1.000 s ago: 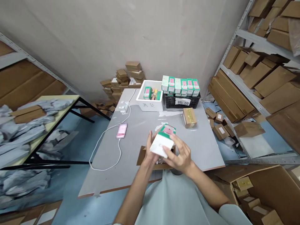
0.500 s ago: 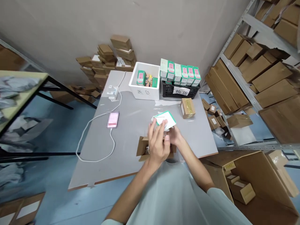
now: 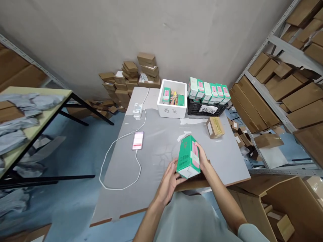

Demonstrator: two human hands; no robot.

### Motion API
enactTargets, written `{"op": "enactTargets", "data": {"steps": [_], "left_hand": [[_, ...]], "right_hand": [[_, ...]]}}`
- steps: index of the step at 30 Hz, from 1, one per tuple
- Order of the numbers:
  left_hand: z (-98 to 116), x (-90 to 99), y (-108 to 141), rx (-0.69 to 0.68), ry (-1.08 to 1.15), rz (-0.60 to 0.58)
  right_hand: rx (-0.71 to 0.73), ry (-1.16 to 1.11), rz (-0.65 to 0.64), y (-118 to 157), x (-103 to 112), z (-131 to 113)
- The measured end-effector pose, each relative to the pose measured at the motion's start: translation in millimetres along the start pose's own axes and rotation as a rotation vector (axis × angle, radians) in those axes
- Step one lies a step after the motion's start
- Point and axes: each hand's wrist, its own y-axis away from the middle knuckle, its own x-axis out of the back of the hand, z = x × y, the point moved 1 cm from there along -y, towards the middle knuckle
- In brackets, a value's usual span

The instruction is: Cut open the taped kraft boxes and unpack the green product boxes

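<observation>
Two hands share one green box (image 3: 186, 155), which is held up over the near part of the grey table (image 3: 153, 132), right of its middle, above a brown carton (image 3: 195, 184) at the near edge. The left hand (image 3: 168, 183) cradles the box at its near left corner, fingers reaching under the near end; the right hand (image 3: 203, 157) grips it along the right side, toward the far end, though some of its fingers are hidden behind the box. The box looks like thin printed card with crisp edges, so it is probably stiff along its folds yet easily dented in the middle of a panel. It seems light enough for a loose grip, but its contents are out of sight, so the weight cannot be told. The smooth print may be a little slippery under dry fingertips. The best hold would likely be flat fingers across two opposite long sides, close to the edges, with a palm below; pinching the white near end could buckle or open a flap.
</observation>
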Motion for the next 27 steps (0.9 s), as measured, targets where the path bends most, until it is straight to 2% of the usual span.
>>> {"op": "enactTargets", "data": {"steps": [1,3,5,7,10,12,14,17,20,22,25,27], "left_hand": [[2,11.1,-2,0.084,0.046,-0.028],[5,29.9,-5,0.142,0.088,-0.023],[8,43.8,-10,0.117,0.064,0.016],[14,53.9,-17,0.059,-0.017,0.065],[28,64.3,-36,-0.010,-0.142,0.117],[36,68.8,-53,-0.023,-0.193,0.115],[43,71.0,-71,-0.034,-0.226,0.103],[56,68.3,-100,-0.068,-0.264,0.083],[80,57.6,-132,-0.133,-0.300,0.068],[107,46.0,-159,-0.202,-0.314,0.037],[165,23.8,-215,-0.340,-0.387,-0.023],[212,8.5,-259,-0.481,-0.561,-0.011]], "right_hand": [[0.012,0.010,0.009,-3,-5,3],[0.092,0.072,0.017,-6,-12,10],[0.182,0.203,0.003,-3,-15,16],[0.183,0.367,-0.027,5,-13,22],[0.052,0.551,-0.106,18,-2,33],[0.010,0.590,-0.149,19,5,38],[0.028,0.576,-0.156,11,6,40],[0.061,0.507,-0.147,-14,-3,33],[0.099,0.429,-0.145,-46,-24,13],[0.150,0.394,-0.147,-72,-43,-9],[0.233,0.386,-0.155,-129,-80,-59],[0.254,0.393,-0.144,-178,-108,-97]]}}
